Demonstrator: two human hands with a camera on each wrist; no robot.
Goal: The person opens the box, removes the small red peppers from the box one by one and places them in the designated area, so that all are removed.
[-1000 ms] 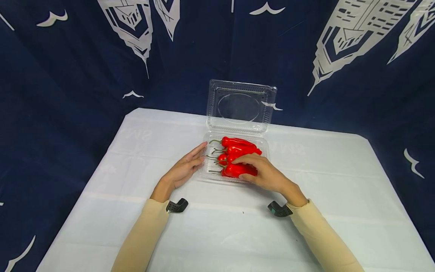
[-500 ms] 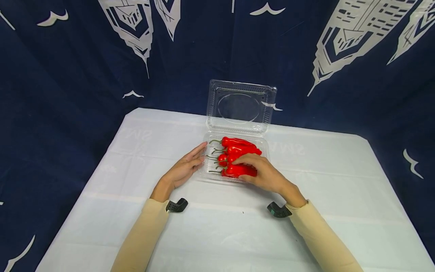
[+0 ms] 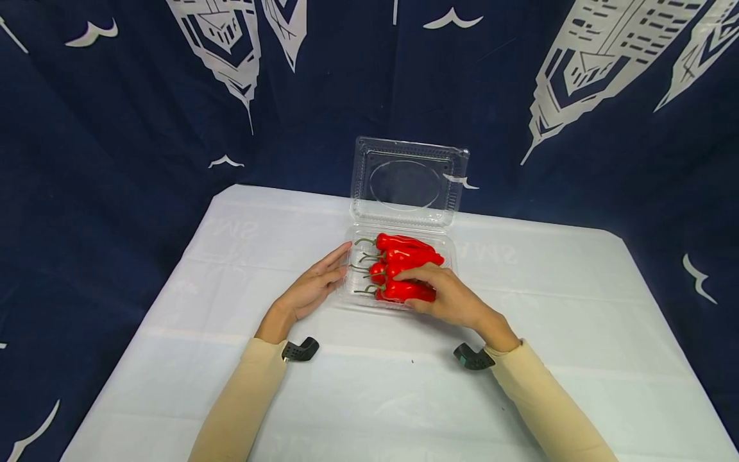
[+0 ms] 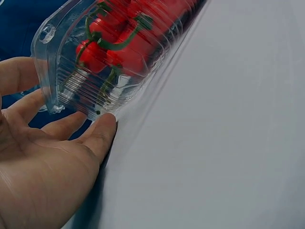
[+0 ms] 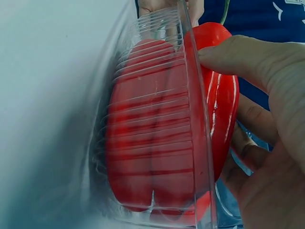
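A clear plastic clamshell box (image 3: 359, 300) lies on the table with several glossy red peppers (image 3: 404, 244) inside, their green stems pointing left. My left hand (image 3: 312, 290) rests its fingertips against the box's left end, fingers fairly straight; the left wrist view shows them touching the ribbed wall (image 4: 78, 88). With the right hand (image 3: 453, 298) I grip a red pepper (image 5: 221, 109) on top of the nearest ones, thumb on the near side and fingers on the far side. That hand covers the pepper's right end in the head view.
The box's hinged lid (image 3: 405, 183) stands raised at the back, leaning away. A white cloth covers the table (image 3: 369, 404). Behind it hangs a dark blue curtain (image 3: 358, 77) with white printed shapes. Black wrist devices sit at both cuffs.
The gripped pepper has sunk slightly toward the near side of the box, its stem lower in view. Both hands stay almost in place.
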